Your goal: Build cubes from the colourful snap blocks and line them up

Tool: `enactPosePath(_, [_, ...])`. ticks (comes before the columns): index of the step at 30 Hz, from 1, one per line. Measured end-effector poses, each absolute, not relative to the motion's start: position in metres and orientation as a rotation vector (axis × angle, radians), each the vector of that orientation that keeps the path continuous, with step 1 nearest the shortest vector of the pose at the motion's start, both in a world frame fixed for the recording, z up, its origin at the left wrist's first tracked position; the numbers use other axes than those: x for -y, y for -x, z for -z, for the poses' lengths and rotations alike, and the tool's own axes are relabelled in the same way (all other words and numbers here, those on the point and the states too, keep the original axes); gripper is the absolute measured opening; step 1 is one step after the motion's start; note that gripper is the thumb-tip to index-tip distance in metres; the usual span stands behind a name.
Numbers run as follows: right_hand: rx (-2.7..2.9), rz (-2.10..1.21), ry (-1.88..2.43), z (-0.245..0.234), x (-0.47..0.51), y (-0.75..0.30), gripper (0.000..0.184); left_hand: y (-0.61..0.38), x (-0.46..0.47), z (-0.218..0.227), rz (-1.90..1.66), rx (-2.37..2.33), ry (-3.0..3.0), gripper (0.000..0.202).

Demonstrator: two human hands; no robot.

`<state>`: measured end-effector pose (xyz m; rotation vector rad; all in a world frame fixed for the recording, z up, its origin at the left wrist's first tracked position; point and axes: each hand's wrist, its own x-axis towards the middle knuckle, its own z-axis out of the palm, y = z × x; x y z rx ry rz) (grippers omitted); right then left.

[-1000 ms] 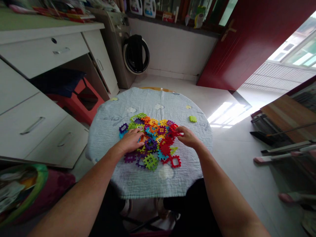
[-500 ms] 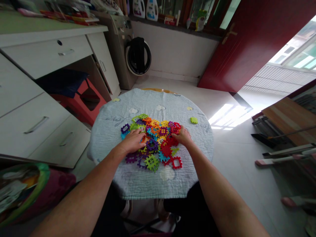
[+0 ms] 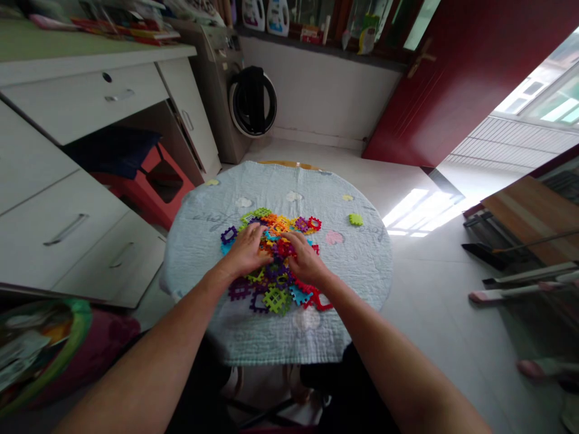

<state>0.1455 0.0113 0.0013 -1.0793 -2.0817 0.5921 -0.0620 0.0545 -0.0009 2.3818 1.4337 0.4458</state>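
A heap of colourful plastic interlocking building pieces (image 3: 279,278), square with notched edges, lies on the cloth-covered round table (image 3: 362,277). My left hand (image 3: 249,250) rests on the heap's left side, fingers apart and thumb pointing right. Over the right-middle of the heap is my right hand (image 3: 305,259), its fingers stretched to the left and touching red and purple pieces. A green piece (image 3: 277,299) and a red frame piece (image 3: 324,301) lie at the near edge. Some pieces are hidden under both hands. One lone green piece (image 3: 355,219) sits apart at the right.
To the left stand white drawers (image 3: 67,229), a red stool (image 3: 169,181) and a waste bin (image 3: 85,337). A washing machine (image 3: 226,90) with its door open is behind the table. A red door (image 3: 420,90) stands at the back right, near a wooden board (image 3: 534,217).
My right hand has moved left toward my left hand, pushing pieces into the middle. A pink print on the cloth now shows at the right. My left hand has shifted slightly.
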Motion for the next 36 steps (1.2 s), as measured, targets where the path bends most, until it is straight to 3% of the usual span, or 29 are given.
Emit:
enactPosePath(3, [2.143, -0.659, 1.010, -0.014, -0.003, -0.137, 0.059, 0.053, -0.048, 0.000, -0.451, -1.279, -2.480, 0.086])
enactPosePath(6, [2.105, -0.681, 1.196, -0.021, -0.009, -0.153, 0.034, 0.041, -0.036, 0.000, -0.351, -1.197, -2.545, 0.074])
enactPosePath(9, [1.952, -0.507, 1.528, -0.016, -0.020, -0.185, 0.025, 0.031, -0.026, -0.001, -0.206, -1.216, -2.579, 0.061])
enactPosePath(14, [2.124, -0.461, 1.770, 0.009, -0.024, -0.217, 0.058, 0.027, -0.024, -0.005, -0.179, -1.314, -2.625, 0.034])
enactPosePath(20, [2.252, -0.605, 1.992, 0.010, -0.026, -0.218, 0.035, 0.039, -0.028, -0.010, -0.203, -1.469, -2.572, 0.022])
enactPosePath(29, [1.988, -0.472, 2.295, 0.004, -0.031, -0.255, 0.036, 0.047, -0.031, -0.014, -0.219, -1.780, -2.480, 0.031])
enactPosePath(33, [2.083, -0.430, 2.118, -0.001, -0.030, -0.247, 0.026, 0.039, -0.029, -0.015, -0.298, -1.539, -2.546, 0.034])
enactPosePath(36, [2.296, -0.531, 1.766, 0.006, -0.024, -0.224, 0.039, 0.029, -0.022, -0.013, -0.276, -1.306, -2.595, 0.037])
